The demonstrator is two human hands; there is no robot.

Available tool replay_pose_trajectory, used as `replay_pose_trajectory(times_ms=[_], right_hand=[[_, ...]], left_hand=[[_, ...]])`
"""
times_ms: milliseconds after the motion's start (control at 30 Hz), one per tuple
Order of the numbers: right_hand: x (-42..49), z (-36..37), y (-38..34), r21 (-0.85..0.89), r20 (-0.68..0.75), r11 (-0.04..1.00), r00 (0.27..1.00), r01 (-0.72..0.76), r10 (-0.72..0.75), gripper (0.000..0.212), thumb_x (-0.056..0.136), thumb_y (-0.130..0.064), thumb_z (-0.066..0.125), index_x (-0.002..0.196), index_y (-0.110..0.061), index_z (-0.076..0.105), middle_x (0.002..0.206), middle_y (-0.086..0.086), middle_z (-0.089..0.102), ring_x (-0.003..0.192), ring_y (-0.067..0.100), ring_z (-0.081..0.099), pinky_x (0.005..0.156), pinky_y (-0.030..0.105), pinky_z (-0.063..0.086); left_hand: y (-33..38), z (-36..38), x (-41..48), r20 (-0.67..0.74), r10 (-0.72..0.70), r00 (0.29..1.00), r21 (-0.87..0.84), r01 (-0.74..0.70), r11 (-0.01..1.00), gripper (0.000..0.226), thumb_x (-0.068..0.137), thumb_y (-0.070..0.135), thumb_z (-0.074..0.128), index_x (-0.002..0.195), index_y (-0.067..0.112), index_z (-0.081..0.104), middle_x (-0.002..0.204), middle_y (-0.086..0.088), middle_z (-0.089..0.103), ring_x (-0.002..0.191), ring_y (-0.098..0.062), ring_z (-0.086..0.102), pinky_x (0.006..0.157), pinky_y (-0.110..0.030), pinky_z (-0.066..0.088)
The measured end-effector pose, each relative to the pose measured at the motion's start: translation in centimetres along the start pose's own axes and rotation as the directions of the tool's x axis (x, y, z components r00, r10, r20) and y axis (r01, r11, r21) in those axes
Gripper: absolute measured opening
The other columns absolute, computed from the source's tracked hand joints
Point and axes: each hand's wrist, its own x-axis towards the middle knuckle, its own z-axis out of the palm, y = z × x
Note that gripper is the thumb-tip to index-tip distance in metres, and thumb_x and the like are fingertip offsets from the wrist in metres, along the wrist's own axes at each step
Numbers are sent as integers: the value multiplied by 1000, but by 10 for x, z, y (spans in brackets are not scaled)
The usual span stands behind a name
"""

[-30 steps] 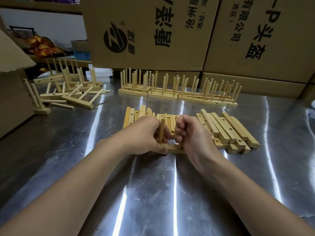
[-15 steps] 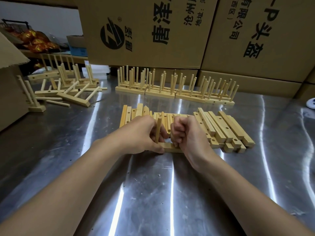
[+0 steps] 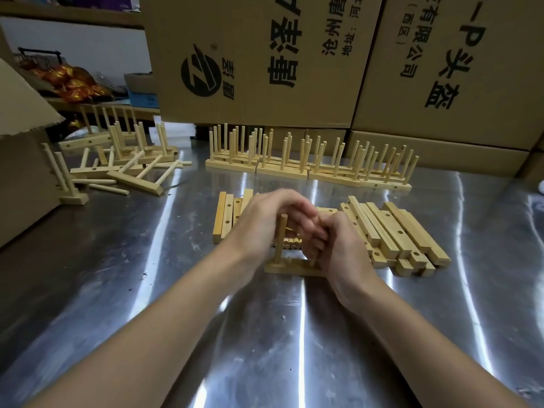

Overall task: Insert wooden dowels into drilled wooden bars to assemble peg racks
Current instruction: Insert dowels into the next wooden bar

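Two bare hands meet over a pale drilled wooden bar (image 3: 290,268) lying near the middle of the shiny steel table (image 3: 265,343). One round wooden dowel (image 3: 281,241) stands upright in the bar's left end. The left hand (image 3: 265,225) is motion-blurred above that dowel with bent fingers; whether it holds anything cannot be told. The right hand (image 3: 338,248) has its fingers curled tight round a second dowel (image 3: 313,262), whose lower end shows at the bar.

Just beyond lie loose dowels (image 3: 287,245), with stacked drilled bars (image 3: 394,231) to the right and more bars (image 3: 226,219) to the left. A row of finished peg racks (image 3: 309,166) stands farther off, and a jumble of tipped racks (image 3: 123,163) lies far left. Brown cardboard boxes (image 3: 441,69) behind carry black print: "有限公司", "头盔", "沧州", and a round logo (image 3: 201,75) marked ®.
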Motion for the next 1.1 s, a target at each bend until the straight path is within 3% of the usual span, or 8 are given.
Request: replay_pose_trajectory(times_ms=[100,200,333,633,767,867,967,1100], right_hand=[[4,-1,0,-17,-19,999,999,38,-38,35,87,-26,36,52,-26,42,60,0,39,61,17,36,62,39,31],[5,1,1,-11,-46,999,998,36,-37,32,86,-24,37,54,-27,40,59,-3,36,62,18,34,62,39,30],[3,3,1,-6,-61,999,997,43,-44,28,86,-24,37,58,-24,37,61,-1,32,62,16,31,59,34,30],[-1,6,-3,-68,-56,997,998,31,-34,26,85,-26,34,59,-23,33,61,2,28,62,16,29,59,33,29],[0,4,-11,-160,-34,987,999,-35,30,28,85,-31,33,59,-20,35,63,5,35,66,22,33,66,42,31],[-5,-1,-23,-258,3,962,995,-92,96,32,85,-35,35,60,-17,45,68,7,49,71,24,46,74,48,40],[-6,-22,-32,-367,52,926,991,-93,121,44,93,-43,38,81,-21,74,93,-4,73,97,15,67,93,45,51],[5,-58,-36,-434,-191,900,981,-52,-35,41,102,-40,42,94,-28,80,99,-13,76,101,4,67,86,31,48]], left_hand=[[-13,17,-3,-144,17,989,-13,-19,1000,36,103,17,38,85,9,69,59,-6,49,56,-17,48,56,-29,45],[-22,22,-3,-209,12,978,-36,-20,999,35,105,14,34,87,8,63,58,0,32,52,-13,28,50,-26,28],[-28,24,0,-241,53,969,-28,-62,998,37,105,15,29,81,12,57,57,4,31,51,-9,27,47,-18,28],[-34,26,5,-256,121,959,75,-105,992,29,89,32,32,69,17,47,53,3,31,50,-12,25,46,-23,25],[-32,25,3,-250,106,962,61,-94,994,34,99,25,32,71,13,48,53,2,31,50,-12,27,48,-24,26],[-28,25,1,-235,93,967,62,-80,995,37,102,24,30,74,11,50,54,0,31,50,-11,28,48,-23,28],[-25,24,0,-218,81,973,23,-77,997,32,88,32,34,73,9,51,54,-2,29,49,-12,26,46,-22,26],[-24,13,-1,-261,108,959,14,-108,994,28,84,29,36,69,10,49,52,-2,26,48,-12,22,45,-23,21]])
